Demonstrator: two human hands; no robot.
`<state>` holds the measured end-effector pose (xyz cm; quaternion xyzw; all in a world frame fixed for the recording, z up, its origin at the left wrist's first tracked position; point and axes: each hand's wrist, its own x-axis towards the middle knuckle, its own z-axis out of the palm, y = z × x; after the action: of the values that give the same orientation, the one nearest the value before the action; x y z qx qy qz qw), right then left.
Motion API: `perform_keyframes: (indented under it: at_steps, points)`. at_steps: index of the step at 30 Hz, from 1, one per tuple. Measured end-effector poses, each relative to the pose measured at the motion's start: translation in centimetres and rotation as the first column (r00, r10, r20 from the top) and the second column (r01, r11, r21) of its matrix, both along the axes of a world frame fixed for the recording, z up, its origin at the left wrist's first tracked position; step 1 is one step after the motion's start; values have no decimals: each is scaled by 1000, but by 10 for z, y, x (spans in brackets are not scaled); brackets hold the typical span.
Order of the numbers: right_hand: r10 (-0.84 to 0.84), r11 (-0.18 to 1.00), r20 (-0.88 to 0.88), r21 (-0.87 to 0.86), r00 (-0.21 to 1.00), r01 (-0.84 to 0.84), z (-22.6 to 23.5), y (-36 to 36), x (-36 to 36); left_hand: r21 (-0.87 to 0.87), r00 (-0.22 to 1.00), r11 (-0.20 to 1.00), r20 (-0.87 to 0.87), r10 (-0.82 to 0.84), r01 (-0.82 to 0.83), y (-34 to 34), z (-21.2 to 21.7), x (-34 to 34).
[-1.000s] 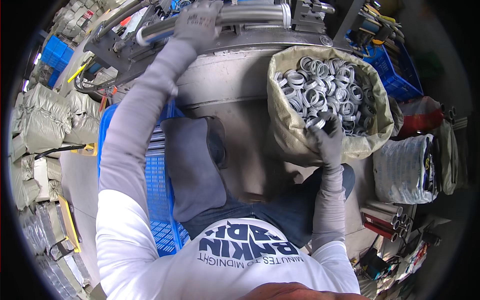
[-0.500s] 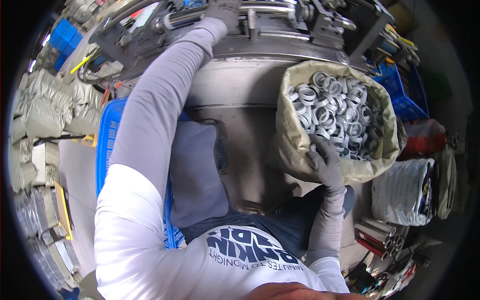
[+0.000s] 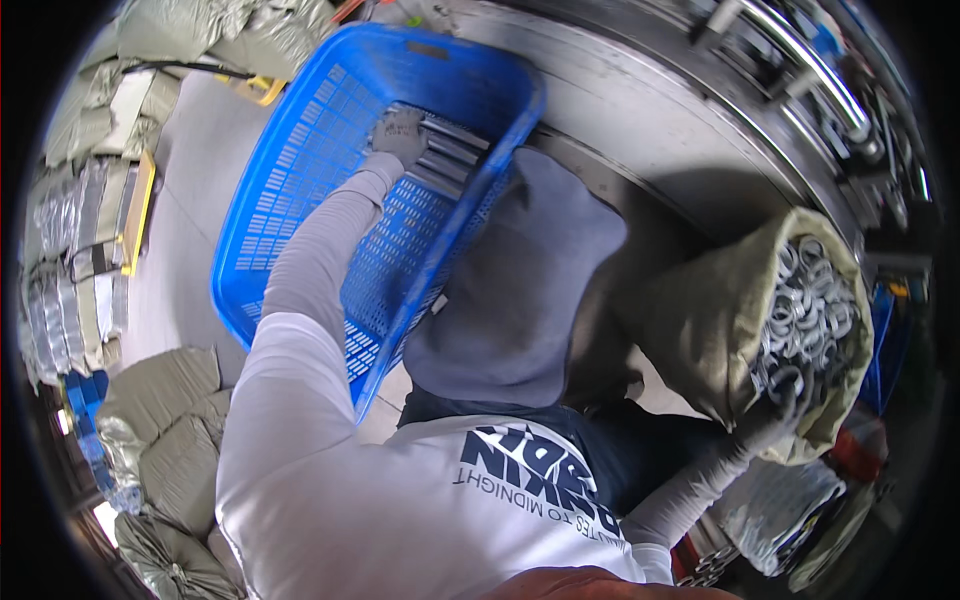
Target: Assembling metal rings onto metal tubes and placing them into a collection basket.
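Observation:
My left hand [image 3: 402, 138], in a grey glove, is down inside the blue plastic basket [image 3: 440, 45]. Its fingers curl over the ends of several metal tubes [image 3: 450, 158] lying side by side there; the fingertips are partly hidden. At the near rim of a beige woven sack [image 3: 700, 330], my gloved right hand [image 3: 768, 425] is closed, with a grey metal ring [image 3: 787, 384] at its fingertips. Many similar metal rings [image 3: 810, 300] fill the sack's mouth. The right hand is slightly blurred.
A dark metal machine with a shiny bar [image 3: 815, 75] runs along the upper right. Between basket and sack, a grey cloth [image 3: 520, 290] lies over my lap. Wrapped bundles [image 3: 75, 220] and stuffed sacks [image 3: 170, 420] are stacked at the left.
My left hand has gone from the machine down into the blue basket. The view has turned left, bringing the basket's inside into sight. My right hand stays by the sack, now with a ring.

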<state>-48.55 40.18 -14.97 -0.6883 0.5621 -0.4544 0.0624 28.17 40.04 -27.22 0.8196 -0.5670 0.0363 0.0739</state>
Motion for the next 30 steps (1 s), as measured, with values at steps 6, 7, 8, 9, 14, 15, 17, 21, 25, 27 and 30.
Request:
perform_keyframes:
  at_steps: [6, 7, 8, 9, 14, 15, 17, 21, 25, 27, 30]
  points:
    - [10, 975, 347, 205, 938, -86, 41, -11, 62, 663, 998, 748, 31, -54, 20, 63, -152, 22]
    - [-20, 978, 97, 210, 995, -1, 49, -7, 65, 724, 998, 687, -41, -46, 61, 53, -165, 1]
    - [-18, 976, 31, 217, 999, 10, 64, -9, 84, 729, 997, 681, -67, -35, 73, 60, -183, -3]
    - [-16, 974, 20, 225, 1000, 11, 66, -11, 88, 646, 989, 757, 19, -145, 98, 63, -195, -9]
    - [39, 966, -133, 258, 990, -3, 79, -14, 112, 529, 999, 848, -19, -30, 35, 54, -234, -18]
    - [23, 941, 141, 332, 990, -69, 80, -15, 111, 631, 999, 776, -23, 36, -14, 54, -240, -18]
    - [18, 919, 287, 371, 958, -129, 79, -17, 111, 721, 995, 690, -15, 103, -61, 68, -244, -15]
    - [150, 891, 557, 282, 817, -356, 67, -9, 121, 626, 996, 775, -33, -83, 85, 112, -233, -49]
    - [83, 875, 632, 323, 770, -360, 56, 1, 160, 418, 912, 897, -409, 46, 142, 148, -212, -31]
    - [33, 862, 656, 363, 754, -353, 62, 9, 176, 288, 798, 958, -578, 173, 1, 132, -190, -54]
    - [-71, 769, 766, 450, 639, -454, 55, 6, 193, 250, 790, 947, -530, 307, -200, 151, -145, -5]
